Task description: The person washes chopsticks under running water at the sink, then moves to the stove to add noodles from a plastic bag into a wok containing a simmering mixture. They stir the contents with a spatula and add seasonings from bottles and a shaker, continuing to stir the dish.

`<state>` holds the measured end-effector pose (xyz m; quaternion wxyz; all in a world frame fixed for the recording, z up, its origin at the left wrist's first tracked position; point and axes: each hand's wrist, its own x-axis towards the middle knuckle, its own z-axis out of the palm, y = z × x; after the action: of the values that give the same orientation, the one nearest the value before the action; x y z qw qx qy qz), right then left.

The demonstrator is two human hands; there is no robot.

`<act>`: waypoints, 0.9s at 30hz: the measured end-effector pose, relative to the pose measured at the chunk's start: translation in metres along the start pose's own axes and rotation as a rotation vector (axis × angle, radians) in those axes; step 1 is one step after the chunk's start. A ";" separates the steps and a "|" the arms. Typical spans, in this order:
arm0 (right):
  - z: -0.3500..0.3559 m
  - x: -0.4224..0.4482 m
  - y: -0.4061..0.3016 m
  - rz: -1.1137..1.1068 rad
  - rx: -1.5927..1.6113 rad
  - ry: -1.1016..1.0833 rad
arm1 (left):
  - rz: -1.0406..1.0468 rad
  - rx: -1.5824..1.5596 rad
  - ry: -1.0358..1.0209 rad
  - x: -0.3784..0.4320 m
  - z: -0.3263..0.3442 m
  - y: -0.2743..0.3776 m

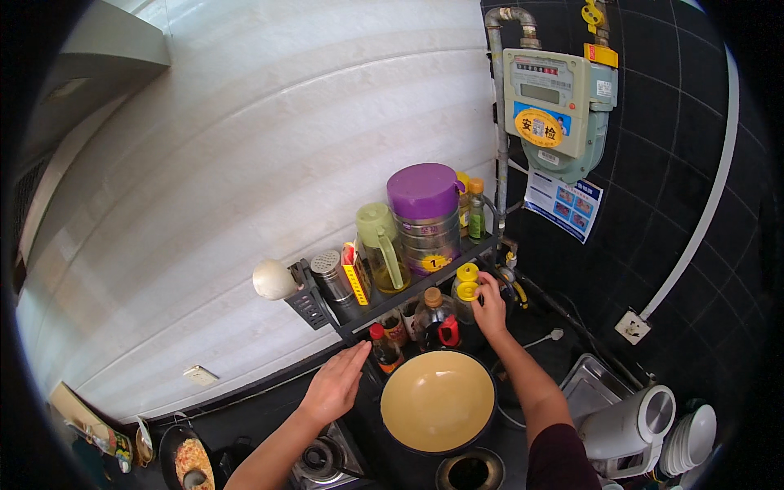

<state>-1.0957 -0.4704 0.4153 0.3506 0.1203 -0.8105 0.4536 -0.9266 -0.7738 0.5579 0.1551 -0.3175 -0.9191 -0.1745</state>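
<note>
My right hand [492, 310] is at the right end of the rack's lower level, its fingers gripping a clear jar [464, 311] by its yellow top. Two round yellow parts show there; I cannot tell whether they are one flipped lid or two lids. My left hand [335, 384] is held flat with fingers extended, near a red-capped sauce bottle [386, 349], and nothing shows in it. Between my forearms sits a large bowl-shaped vessel [438, 401] with a cream inside and dark rim. A brown-capped bottle with a red handle [433, 315] stands behind it.
The black rack [416, 288] holds a purple-lidded canister [425, 229], an oil pitcher [384, 251] and a metal shaker [331, 275]. A gas burner [321, 459] and a pan of food [184, 459] lie left. Right are a metal tray [594, 380], a white kettle [618, 422] and stacked bowls [689, 438].
</note>
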 end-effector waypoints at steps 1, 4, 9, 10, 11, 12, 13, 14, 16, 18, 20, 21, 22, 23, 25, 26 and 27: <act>0.000 0.003 -0.003 0.007 -0.001 -0.009 | -0.006 -0.002 0.001 -0.001 0.000 -0.001; 0.002 0.009 0.007 0.031 -0.028 -0.031 | -0.023 0.004 -0.003 -0.004 0.003 -0.003; 0.020 0.010 0.032 0.251 0.099 0.043 | -0.042 0.008 -0.014 -0.004 0.004 -0.003; 0.025 0.007 0.043 0.300 0.041 0.037 | -0.043 0.009 -0.017 -0.003 0.003 -0.003; 0.031 0.004 0.057 0.343 0.089 -0.023 | -0.044 0.009 -0.019 -0.003 0.003 -0.004; 0.037 0.001 0.071 0.386 0.140 -0.081 | -0.053 0.011 -0.027 -0.004 0.002 -0.004; 0.043 0.002 0.079 0.427 0.196 -0.140 | -0.063 0.017 -0.035 -0.005 0.000 -0.004; 0.050 0.003 0.085 0.397 0.222 -0.096 | -0.071 0.023 -0.043 -0.007 -0.001 -0.004; 0.048 0.014 0.060 0.504 0.059 -0.173 | -0.085 0.034 -0.049 -0.012 -0.002 -0.007; 0.050 0.013 0.050 0.508 -0.092 -0.136 | -0.096 0.041 -0.052 -0.017 -0.003 -0.009; 0.050 0.000 0.048 0.491 -0.063 -0.114 | -0.103 0.051 -0.050 -0.020 -0.006 -0.010; 0.048 -0.004 0.046 0.474 -0.052 -0.104 | -0.106 0.053 -0.039 -0.022 -0.007 -0.011; 0.042 -0.007 0.036 0.463 -0.046 -0.060 | -0.110 0.055 -0.029 -0.025 -0.008 -0.011; 0.042 -0.014 0.039 0.452 -0.023 -0.035 | -0.113 0.057 -0.019 -0.028 -0.010 -0.011; 0.030 -0.021 0.042 0.426 0.013 0.020 | -0.125 0.044 0.004 -0.031 -0.012 -0.010; 0.021 -0.024 0.042 0.359 0.020 0.030 | -0.131 0.037 0.014 -0.032 -0.013 -0.009; 0.010 -0.023 0.030 0.313 0.060 0.041 | -0.132 0.031 0.028 -0.035 -0.013 -0.008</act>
<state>-1.0993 -0.4640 0.3769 0.2884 -0.0061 -0.7982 0.5288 -0.9027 -0.8039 0.5540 0.1610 -0.2512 -0.9383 -0.1746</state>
